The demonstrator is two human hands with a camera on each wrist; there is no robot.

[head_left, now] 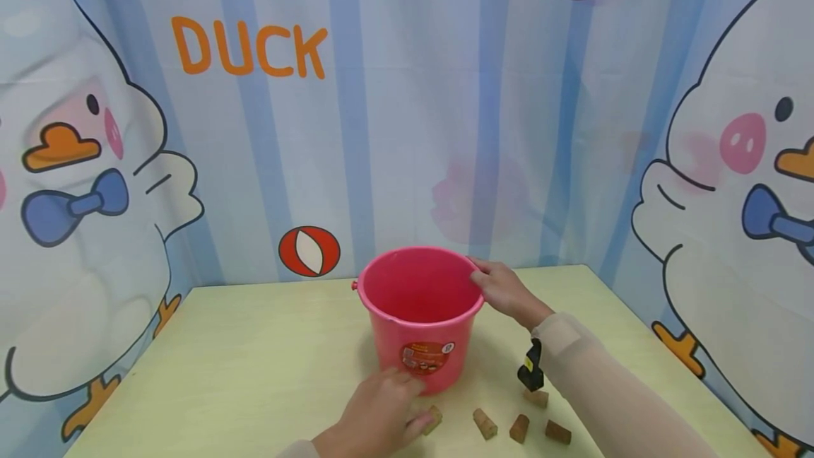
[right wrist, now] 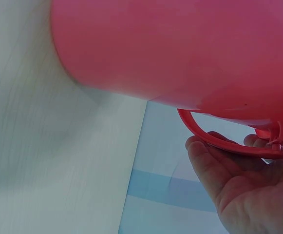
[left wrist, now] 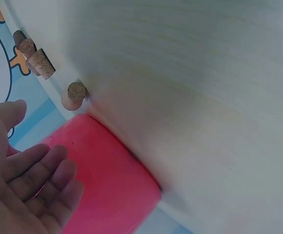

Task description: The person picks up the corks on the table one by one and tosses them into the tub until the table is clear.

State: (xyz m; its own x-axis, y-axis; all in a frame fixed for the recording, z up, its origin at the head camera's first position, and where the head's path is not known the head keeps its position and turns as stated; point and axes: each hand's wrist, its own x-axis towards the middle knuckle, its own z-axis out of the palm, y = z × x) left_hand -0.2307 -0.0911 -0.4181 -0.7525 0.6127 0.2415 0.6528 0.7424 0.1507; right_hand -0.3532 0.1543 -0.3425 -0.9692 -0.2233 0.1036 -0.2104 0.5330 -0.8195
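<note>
A pink plastic bucket stands upright on the table, its mouth facing up and a round orange label on the front. My right hand grips its right rim; in the right wrist view the fingers lie against the curved handle near its hinge. In front of the bucket's base is my left hand, fingers loosely extended and nothing held. Beside its thumb lies a cork. Several more corks, among them one standing close to the bucket in the left wrist view, are scattered to the right.
The corks right of the left hand include a light one and a dark brown one under the right forearm's side. A black device hangs at the right wrist. A duck-print curtain closes off the table's back and sides.
</note>
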